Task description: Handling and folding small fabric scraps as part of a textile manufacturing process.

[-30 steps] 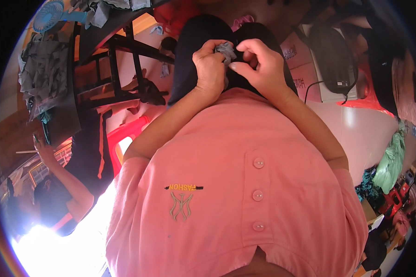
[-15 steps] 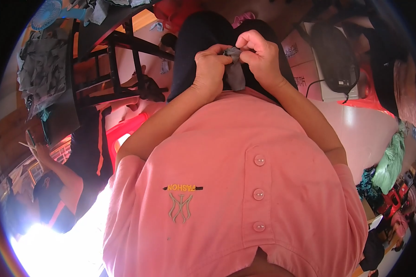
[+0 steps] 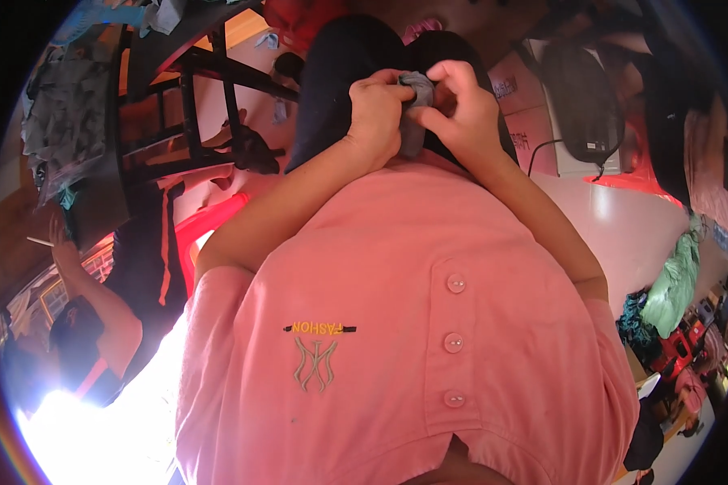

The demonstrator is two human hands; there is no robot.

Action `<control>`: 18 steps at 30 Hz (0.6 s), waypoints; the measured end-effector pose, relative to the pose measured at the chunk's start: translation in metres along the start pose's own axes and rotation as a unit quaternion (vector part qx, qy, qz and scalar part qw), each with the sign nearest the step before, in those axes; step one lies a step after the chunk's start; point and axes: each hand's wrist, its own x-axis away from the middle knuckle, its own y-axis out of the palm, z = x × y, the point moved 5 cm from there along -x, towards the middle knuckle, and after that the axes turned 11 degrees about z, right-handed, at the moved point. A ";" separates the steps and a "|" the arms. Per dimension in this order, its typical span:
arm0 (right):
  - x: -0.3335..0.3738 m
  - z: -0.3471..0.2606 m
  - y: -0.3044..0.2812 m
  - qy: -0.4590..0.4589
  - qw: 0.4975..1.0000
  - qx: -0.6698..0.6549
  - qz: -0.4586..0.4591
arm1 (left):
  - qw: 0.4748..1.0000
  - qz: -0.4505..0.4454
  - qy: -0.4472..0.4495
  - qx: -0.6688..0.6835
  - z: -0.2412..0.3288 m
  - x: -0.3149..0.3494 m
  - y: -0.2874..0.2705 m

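At the upper centre of the frame a small grey cloth piece (image 3: 415, 113) is pinched between the closed left hand (image 3: 376, 109) and right hand (image 3: 461, 113), and could be dropped onto the dark-clothed lap (image 3: 340, 73) if either grip is loosened.

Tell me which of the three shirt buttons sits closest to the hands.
The top button of the pink shirt. It lies nearest the left hand and right hand, which pinch a grey cloth; the middle and bottom buttons sit further away.
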 end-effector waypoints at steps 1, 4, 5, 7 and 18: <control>-0.003 0.007 0.005 -0.034 0.999 0.009 0.040 | 0.997 -0.011 0.044 -0.066 0.005 0.002 0.005; -0.012 0.005 0.003 -0.073 0.992 0.000 0.103 | 0.991 0.032 -0.125 0.035 0.012 0.002 0.015; -0.016 0.007 0.002 -0.076 0.992 -0.005 0.099 | 0.997 0.011 -0.083 -0.004 0.017 0.001 0.014; -0.020 0.005 0.001 -0.061 0.994 -0.014 0.086 | 0.998 -0.011 -0.042 -0.045 0.026 0.001 0.011; -0.008 0.027 0.000 0.131 0.976 -0.169 -0.048 | 0.935 -0.172 -0.311 -0.009 0.014 0.017 -0.005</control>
